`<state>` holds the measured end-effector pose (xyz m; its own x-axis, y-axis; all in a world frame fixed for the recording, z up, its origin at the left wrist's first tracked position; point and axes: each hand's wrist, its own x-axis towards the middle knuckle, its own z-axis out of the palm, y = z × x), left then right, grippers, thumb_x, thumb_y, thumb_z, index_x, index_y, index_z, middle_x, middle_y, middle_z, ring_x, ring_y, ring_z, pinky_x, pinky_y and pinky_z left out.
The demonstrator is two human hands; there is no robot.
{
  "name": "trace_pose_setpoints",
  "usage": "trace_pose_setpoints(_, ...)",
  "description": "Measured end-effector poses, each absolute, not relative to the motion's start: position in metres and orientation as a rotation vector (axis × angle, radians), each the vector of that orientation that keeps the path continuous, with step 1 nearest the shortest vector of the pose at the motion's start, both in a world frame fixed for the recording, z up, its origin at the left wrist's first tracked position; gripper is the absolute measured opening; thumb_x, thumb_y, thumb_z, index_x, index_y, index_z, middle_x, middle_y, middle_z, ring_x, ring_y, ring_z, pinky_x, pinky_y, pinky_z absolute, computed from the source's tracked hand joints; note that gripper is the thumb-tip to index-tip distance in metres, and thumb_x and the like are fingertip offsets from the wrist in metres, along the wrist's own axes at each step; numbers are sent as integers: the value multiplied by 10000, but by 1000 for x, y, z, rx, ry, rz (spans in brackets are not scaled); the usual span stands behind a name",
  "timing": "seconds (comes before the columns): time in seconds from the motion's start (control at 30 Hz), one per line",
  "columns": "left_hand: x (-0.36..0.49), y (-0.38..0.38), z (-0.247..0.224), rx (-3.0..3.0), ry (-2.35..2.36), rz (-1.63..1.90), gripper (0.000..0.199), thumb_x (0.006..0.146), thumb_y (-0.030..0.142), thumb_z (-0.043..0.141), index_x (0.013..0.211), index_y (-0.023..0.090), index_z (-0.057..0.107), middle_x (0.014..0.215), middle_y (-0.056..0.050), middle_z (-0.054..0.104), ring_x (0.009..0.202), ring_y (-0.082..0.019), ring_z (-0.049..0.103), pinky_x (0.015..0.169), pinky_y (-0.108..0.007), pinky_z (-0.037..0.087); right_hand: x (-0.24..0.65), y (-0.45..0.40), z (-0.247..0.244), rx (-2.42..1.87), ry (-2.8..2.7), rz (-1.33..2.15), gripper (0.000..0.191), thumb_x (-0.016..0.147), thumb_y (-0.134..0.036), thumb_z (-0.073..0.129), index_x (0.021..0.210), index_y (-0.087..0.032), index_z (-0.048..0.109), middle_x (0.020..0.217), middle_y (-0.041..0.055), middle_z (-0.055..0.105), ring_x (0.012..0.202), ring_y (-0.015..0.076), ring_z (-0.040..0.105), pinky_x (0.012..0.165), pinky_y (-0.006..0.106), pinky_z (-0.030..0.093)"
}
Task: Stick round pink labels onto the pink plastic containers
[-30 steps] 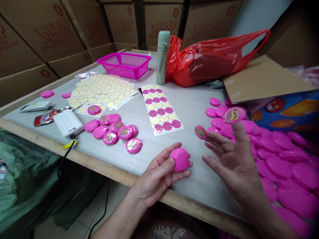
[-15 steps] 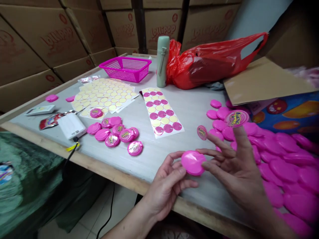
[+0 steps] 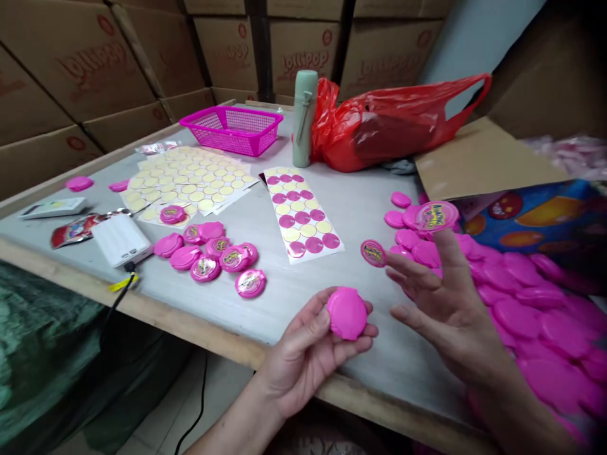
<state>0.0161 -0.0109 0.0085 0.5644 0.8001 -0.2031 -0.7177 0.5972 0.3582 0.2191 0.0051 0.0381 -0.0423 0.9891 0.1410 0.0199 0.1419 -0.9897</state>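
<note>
A round pink plastic case [image 3: 348, 313] with no label on its visible face rests in my left hand [image 3: 306, 354], thumb on its left edge and fingers behind it. Just to its right, my right hand [image 3: 446, 309] is open, fingers spread, apart from the case. One round printed sticker [image 3: 373, 253] clings to a fingertip of that hand, and a larger round sticker [image 3: 437, 217] to another raised fingertip. Beyond my hands lies a sticker sheet [image 3: 303, 208] with yellow and magenta circles. Left of it sits a cluster of labelled pink cases [image 3: 205, 268].
A heap of plain pink cases [image 3: 526, 316] covers the right side. Behind are a pink basket [image 3: 230, 129], a green flask [image 3: 304, 120], a red plastic bag [image 3: 393, 126] and an opened carton [image 3: 488, 164]. More yellow-circle sheets [image 3: 190, 180] and a cabled white power bank [image 3: 122, 240] lie left.
My right hand has let go of the pink case and moved off to the right. My left hand now holds it alone, turned to another angle. Both stickers stay on the right fingertips.
</note>
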Motion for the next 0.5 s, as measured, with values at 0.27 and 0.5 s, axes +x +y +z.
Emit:
trace_pose_setpoints(0.27,20,-7,7,225,452,960,369,949,235,616,1291,102,589,1262,-172,676,1109,-272,700,1021,-382,533,211,-3,42,-1123,-1044,1335,962,781,-212,845,1541,-472,315,862,-63,750,852,180,757,811,324,613)
trace_pose_setpoints(0.5,24,-7,5,196,446,937,335,967,183,578,1285,82,613,1257,-163,676,1122,-220,683,1022,-360,543,206,-2,40,-1136,-1066,1542,945,806,-208,820,1564,-418,295,865,-47,749,800,139,722,782,286,600)
